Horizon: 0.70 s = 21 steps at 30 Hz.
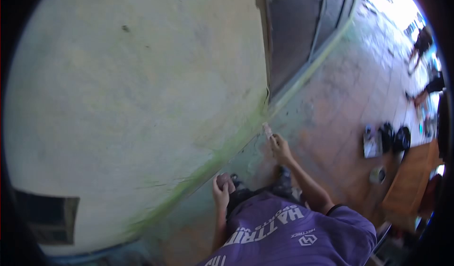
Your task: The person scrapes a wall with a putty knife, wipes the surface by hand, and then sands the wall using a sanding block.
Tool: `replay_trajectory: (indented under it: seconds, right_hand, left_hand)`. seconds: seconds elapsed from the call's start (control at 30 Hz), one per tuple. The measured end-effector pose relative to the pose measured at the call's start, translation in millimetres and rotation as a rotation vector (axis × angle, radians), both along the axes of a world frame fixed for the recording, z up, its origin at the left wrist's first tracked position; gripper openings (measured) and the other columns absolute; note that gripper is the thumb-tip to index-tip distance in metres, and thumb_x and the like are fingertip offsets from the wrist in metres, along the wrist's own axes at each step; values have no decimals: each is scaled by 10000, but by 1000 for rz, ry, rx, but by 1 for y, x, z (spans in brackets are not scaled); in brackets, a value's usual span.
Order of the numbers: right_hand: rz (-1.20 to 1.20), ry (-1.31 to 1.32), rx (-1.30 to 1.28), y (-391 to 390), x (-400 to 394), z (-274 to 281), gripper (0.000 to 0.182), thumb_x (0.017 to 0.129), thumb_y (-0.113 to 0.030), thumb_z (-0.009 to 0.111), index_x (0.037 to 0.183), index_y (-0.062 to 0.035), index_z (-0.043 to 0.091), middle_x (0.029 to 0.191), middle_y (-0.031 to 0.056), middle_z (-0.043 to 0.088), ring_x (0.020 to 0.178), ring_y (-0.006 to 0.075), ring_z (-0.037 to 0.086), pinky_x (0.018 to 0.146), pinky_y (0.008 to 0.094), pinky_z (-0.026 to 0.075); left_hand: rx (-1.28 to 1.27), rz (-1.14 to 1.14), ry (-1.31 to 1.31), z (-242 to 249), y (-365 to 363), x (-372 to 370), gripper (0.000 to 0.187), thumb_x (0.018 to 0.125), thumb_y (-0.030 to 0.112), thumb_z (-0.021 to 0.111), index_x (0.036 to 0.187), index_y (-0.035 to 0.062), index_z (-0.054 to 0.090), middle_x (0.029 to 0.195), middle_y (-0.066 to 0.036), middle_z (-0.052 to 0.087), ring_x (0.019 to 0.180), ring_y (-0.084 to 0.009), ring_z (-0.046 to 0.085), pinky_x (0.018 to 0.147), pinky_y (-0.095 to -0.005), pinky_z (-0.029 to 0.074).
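Note:
My right hand (281,148) is closed round the lower end of a slim, pale tool (267,130). Its tip points up toward the corner where the wall (156,86) ends beside a dark doorway. Lower and to the left, my left hand (222,190) has its fingers wrapped round a small, rounded brown object (223,179), whose kind I cannot tell. That hand is close to the green-stained foot of the wall, in front of my purple shirt (283,228).
A tiled floor (331,100) runs along the wall to the right. On it are black bags (402,139), a pale flat container (372,141) and a round tin (377,174). An orange-brown panel (409,181) stands nearby. Other people's legs (425,92) show at far right.

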State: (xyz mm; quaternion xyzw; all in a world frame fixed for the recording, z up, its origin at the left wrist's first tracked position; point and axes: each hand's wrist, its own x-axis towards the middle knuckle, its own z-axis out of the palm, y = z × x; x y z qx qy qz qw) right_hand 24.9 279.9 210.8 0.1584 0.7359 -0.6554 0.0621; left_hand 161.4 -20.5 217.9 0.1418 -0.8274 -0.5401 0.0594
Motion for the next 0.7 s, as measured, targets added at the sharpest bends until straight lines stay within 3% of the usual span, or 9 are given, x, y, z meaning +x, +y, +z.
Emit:
replay_trajectory:
  seconds: [0.07,0.17,0.27,0.37,0.4,0.47,0.6,0.63,0.7]
  right_hand:
    - [-44,5,-135,-3,15,-22,237,1011,-251,574,1074,-23,586,709,52,607,534,121,554,504,289,451]
    - [-149,-11,-254,-21,49,-48,242,1007,-260,588,980,-20,594,686,23,588,531,96,521,501,275,435]
    - [-203,-137,-246,-58,70,-73,293,1009,-302,590,889,-35,589,659,-4,549,544,78,510,487,258,397]
    - [-237,-213,-208,-93,84,-101,413,992,-385,612,768,-38,580,623,-30,510,532,62,499,483,248,384]
    - [-233,-253,-222,-102,84,-116,414,989,-386,617,761,-42,585,622,-30,519,535,59,502,488,245,388]
    - [-235,-300,-257,-128,88,-142,423,985,-388,624,736,-48,589,610,-31,527,535,55,504,495,238,393]
    - [-243,-270,-290,-158,48,-221,508,941,-443,665,648,-34,598,530,-16,520,514,61,538,490,239,402]
    - [-244,-212,-318,-162,29,-239,529,940,-451,663,618,-39,585,511,-18,506,502,58,526,482,244,395]
    - [-234,-113,-307,-167,-24,-265,582,935,-478,656,565,-39,566,478,-14,483,482,54,487,462,257,363]
  left_hand:
    - [-135,-91,-107,-4,-22,-17,504,899,143,638,1346,-14,463,1273,-223,554,1191,-335,548,1035,-408,418]
    - [-61,-260,-247,13,-58,-45,439,906,189,612,1279,-20,510,1244,-212,564,1129,-329,565,1011,-416,428]
    - [-13,-346,-249,-5,-100,-62,396,949,274,574,1221,-12,544,1156,-178,602,1042,-278,587,950,-389,453]
    - [138,-244,-466,-31,-128,-59,381,989,319,533,1204,8,577,1062,-115,631,983,-213,597,904,-343,461]
    - [-14,-289,-414,-48,-137,-55,340,1015,313,506,1122,20,640,991,-58,643,930,-163,585,855,-304,456]
    - [-58,-347,-551,-60,-151,-44,331,1018,302,502,1055,22,674,962,-39,643,894,-145,572,818,-291,448]
    - [84,-250,-722,-116,-182,3,345,1023,299,496,977,30,707,892,-7,632,848,-102,538,756,-264,425]
    - [-65,-301,-700,-114,-175,10,364,1042,298,449,973,42,698,831,12,567,747,-90,526,685,-275,439]
    - [34,-203,-794,-127,-176,35,392,1050,314,424,985,45,701,810,20,543,724,-95,530,677,-275,444]
